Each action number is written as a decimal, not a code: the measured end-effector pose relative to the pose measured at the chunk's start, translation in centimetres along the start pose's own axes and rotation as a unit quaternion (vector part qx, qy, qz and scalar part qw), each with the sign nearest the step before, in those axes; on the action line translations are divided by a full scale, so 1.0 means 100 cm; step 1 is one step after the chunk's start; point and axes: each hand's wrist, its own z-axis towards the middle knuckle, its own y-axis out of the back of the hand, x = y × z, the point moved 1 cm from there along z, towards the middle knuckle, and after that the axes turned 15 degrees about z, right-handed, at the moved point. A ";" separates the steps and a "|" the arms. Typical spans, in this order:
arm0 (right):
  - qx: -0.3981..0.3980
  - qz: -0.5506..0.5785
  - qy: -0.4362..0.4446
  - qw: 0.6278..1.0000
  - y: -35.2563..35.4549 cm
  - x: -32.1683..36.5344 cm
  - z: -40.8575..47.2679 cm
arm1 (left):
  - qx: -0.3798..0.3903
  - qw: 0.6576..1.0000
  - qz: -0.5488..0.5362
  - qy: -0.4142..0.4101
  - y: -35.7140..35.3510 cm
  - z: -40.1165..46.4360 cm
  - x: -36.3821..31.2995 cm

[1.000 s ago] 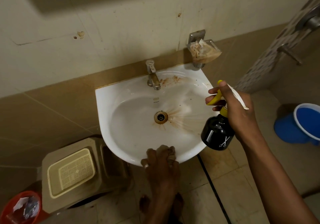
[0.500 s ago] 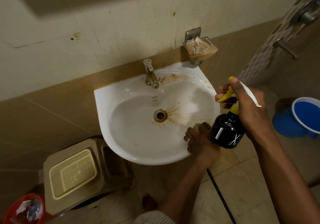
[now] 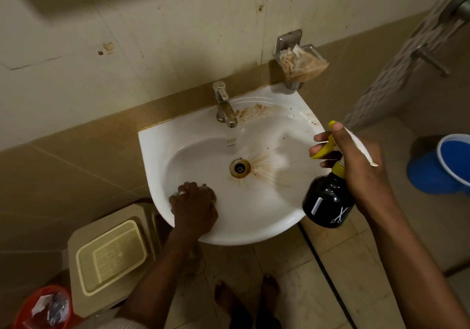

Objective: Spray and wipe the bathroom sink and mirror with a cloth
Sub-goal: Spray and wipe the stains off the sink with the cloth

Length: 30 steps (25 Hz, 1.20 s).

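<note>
Left hand: your left hand (image 3: 194, 206) presses a cloth (image 3: 210, 193), mostly hidden under it, on the sink (image 3: 267, 223) bowl's near-left slope.
Right hand: your right hand (image 3: 356, 165) grips a black spray bottle (image 3: 326, 202) over the sink's right rim, fingers on the yellow trigger (image 3: 322, 150).
Stains: brown streaks fan right of the drain (image 3: 240, 167); more beside the tap (image 3: 224, 106).
Floor: blue bucket (image 3: 442, 165) at right.

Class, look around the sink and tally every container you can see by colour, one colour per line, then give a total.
Black: 1, the spray bottle
Blue: 1, the bucket
Red: 1, the bin
Beige: 1, the lidded bin
Total: 4
</note>
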 end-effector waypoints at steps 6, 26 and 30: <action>-0.020 -0.002 0.004 1.000 0.011 0.006 0.010 | 0.181 0.966 -0.181 -0.037 0.012 -0.010 -0.095; 0.005 0.001 -0.017 1.000 -0.019 -0.031 0.033 | 0.006 0.994 -0.097 0.049 -0.006 0.017 -0.007; 0.002 0.005 -0.031 1.000 -0.018 -0.032 0.032 | 0.065 0.994 -0.078 0.047 -0.002 0.002 -0.042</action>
